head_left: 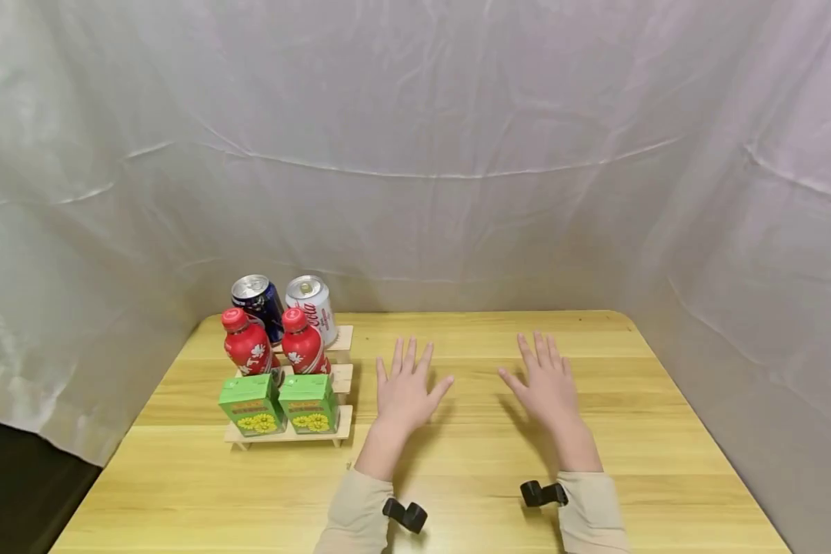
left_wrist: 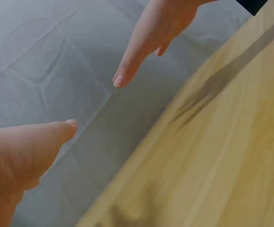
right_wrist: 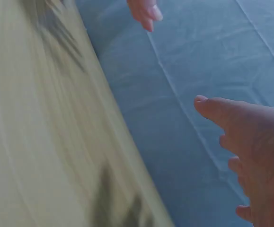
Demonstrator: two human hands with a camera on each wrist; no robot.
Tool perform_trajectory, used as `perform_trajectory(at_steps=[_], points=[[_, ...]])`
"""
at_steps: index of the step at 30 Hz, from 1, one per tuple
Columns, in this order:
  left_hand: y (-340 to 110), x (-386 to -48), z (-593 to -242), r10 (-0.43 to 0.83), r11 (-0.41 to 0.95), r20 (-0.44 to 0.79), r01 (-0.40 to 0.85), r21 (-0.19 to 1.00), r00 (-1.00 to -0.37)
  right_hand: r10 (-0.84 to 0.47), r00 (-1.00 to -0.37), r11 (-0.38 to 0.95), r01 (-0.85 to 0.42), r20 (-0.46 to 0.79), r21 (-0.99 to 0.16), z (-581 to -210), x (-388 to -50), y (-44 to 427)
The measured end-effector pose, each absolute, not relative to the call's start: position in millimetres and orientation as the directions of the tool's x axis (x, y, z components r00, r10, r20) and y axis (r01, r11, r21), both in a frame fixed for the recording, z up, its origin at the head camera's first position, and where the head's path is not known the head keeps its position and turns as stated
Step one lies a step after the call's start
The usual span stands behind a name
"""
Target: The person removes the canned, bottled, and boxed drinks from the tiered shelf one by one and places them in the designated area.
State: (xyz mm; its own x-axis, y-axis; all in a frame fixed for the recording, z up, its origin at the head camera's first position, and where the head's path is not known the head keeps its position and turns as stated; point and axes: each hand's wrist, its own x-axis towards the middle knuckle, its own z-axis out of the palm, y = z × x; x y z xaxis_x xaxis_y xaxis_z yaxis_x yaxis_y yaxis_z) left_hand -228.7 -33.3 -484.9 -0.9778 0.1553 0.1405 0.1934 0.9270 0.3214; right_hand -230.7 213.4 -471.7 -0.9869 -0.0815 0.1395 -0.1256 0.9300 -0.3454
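Both hands hover palm down above the wooden table, fingers spread and holding nothing. My left hand (head_left: 405, 392) is nearer the small stepped wooden rack (head_left: 344, 425), a short way to its right. Farther right is my right hand (head_left: 545, 388), with only table around it. On the rack's front step stand two green drink boxes with yellow flowers, the left box (head_left: 252, 404) and the right box (head_left: 309, 404). Behind them are two red bottles, one left (head_left: 248, 344) and one right (head_left: 304, 344). A dark blue can (head_left: 266, 308) and a white cola can (head_left: 316, 308) occupy the back step.
The wooden table (head_left: 471, 469) has rounded far corners. Pale grey cloth (head_left: 457, 223) hangs behind it and along both sides. Each sleeve carries a black wrist mount, one left (head_left: 405, 515) and one right (head_left: 543, 493). A dark area lies at the lower left.
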Motion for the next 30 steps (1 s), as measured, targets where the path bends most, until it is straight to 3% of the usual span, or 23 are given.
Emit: perform_trajectory(at_steps=[15, 30], points=[[-52, -207, -435, 0.218, 0.947, 0.229, 0.262, 0.185, -0.949, -0.226, -0.906, 0.94, -0.299, 0.358, -0.163, -432, -236, 229], [-98, -169, -395, 0.291, 0.944, 0.439, 0.33, 0.014, -0.85, -0.425, -0.657, 0.84, -0.542, 0.622, 0.001, -399, -249, 207]])
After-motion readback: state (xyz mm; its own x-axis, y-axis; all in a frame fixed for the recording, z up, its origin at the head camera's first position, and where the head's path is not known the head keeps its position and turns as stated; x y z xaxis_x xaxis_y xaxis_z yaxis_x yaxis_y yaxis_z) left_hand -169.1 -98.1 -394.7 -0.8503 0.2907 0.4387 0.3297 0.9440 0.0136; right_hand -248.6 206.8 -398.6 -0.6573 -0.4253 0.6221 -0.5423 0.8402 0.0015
